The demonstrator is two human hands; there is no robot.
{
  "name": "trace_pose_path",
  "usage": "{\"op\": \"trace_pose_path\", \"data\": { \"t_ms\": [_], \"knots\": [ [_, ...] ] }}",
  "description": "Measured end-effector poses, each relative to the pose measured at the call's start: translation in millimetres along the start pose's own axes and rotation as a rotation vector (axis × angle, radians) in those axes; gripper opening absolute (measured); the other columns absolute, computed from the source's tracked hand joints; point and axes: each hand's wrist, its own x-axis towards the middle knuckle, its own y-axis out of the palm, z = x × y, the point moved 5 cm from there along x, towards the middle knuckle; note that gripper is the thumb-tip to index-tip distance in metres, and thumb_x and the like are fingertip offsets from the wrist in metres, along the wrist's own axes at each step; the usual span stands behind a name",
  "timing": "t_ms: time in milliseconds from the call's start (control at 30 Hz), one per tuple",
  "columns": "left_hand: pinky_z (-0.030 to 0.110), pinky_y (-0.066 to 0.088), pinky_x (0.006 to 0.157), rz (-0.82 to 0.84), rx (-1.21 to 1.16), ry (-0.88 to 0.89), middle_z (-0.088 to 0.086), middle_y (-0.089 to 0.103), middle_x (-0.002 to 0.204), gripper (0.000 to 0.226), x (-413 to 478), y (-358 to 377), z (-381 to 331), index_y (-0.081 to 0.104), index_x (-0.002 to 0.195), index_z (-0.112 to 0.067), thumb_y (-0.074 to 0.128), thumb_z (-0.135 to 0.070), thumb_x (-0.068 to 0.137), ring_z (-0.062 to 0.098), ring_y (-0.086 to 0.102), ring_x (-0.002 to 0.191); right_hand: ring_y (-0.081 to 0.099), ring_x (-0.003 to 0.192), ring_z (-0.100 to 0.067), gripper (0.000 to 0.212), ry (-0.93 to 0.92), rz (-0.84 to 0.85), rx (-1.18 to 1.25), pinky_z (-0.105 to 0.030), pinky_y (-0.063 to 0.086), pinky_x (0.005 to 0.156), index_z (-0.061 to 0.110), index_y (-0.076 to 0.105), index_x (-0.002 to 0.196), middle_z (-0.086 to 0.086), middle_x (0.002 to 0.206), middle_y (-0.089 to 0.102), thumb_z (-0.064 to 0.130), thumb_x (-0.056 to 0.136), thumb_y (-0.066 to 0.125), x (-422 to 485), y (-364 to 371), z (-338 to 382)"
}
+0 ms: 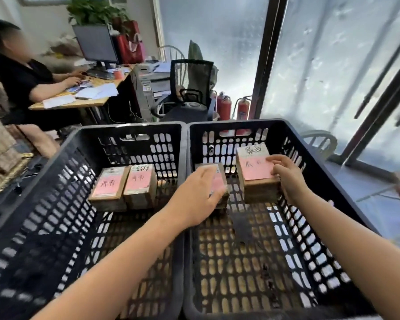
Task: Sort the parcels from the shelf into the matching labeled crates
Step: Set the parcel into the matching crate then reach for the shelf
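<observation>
Two black slotted crates stand side by side below me, the left crate (44, 172) and the right crate (314, 158). Two brown parcels with pink labels (109, 188) (140, 183) lie together on the left crate's floor. Inside the right crate my left hand (200, 192) grips a small pink-labelled parcel (218, 174), mostly hidden under the fingers. My right hand (286, 174) holds a taller parcel (255, 174) with a pink label by its right side, thumb on top. Both parcels sit low near the crate's far end.
A person sits at a desk (79, 100) with a monitor at the back left. A black office chair (189, 93) and red fire extinguishers (243, 109) stand behind the crates. Glass doors run along the right.
</observation>
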Motion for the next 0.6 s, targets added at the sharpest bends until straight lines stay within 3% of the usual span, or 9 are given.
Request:
{"op": "trace_pose_path", "data": {
  "t_ms": [233, 433, 533, 600],
  "knots": [
    [0.011, 0.011, 0.103, 0.096, 0.029, -0.081, 0.004, 0.026, 0.15, 0.049, 45, 29, -1, 0.023, 0.144, -0.008, 0.035, -0.024, 0.1, 0.015, 0.024, 0.138, 0.049, 0.076, -0.013, 0.029, 0.052, 0.024, -0.116, -0.019, 0.041, 0.056, 0.012, 0.057, 0.1, -0.011, 0.107, 0.053, -0.007, 0.083, 0.043, 69, -2, -40],
    [0.01, 0.008, 0.104, 0.142, 0.052, -0.171, 0.003, 0.022, 0.152, 0.048, 67, 46, 2, 0.017, 0.147, -0.009, 0.029, -0.013, 0.101, 0.014, 0.019, 0.14, 0.048, 0.092, -0.023, 0.023, 0.128, 0.053, -0.128, -0.03, 0.037, 0.075, 0.012, 0.058, 0.094, -0.012, 0.104, 0.056, -0.004, 0.081, 0.047, 101, 20, -95],
    [0.014, 0.008, 0.109, 0.168, 0.057, -0.223, 0.0, 0.017, 0.155, 0.051, 69, 50, 11, 0.013, 0.149, -0.014, 0.029, -0.017, 0.101, 0.012, 0.016, 0.142, 0.048, 0.089, -0.021, 0.019, 0.113, 0.067, -0.14, -0.029, 0.035, 0.074, 0.014, 0.057, 0.095, -0.011, 0.103, 0.057, 0.01, 0.077, 0.049, 109, 32, -103],
    [0.016, 0.009, 0.11, 0.177, 0.067, -0.245, 0.0, 0.015, 0.155, 0.053, 70, 50, 16, 0.01, 0.149, -0.014, 0.03, -0.02, 0.101, 0.011, 0.013, 0.143, 0.048, 0.089, -0.02, 0.033, 0.102, 0.094, -0.165, -0.026, 0.035, 0.067, 0.014, 0.058, 0.095, -0.01, 0.102, 0.057, 0.021, 0.065, 0.045, 113, 41, -104]
  ]
}}
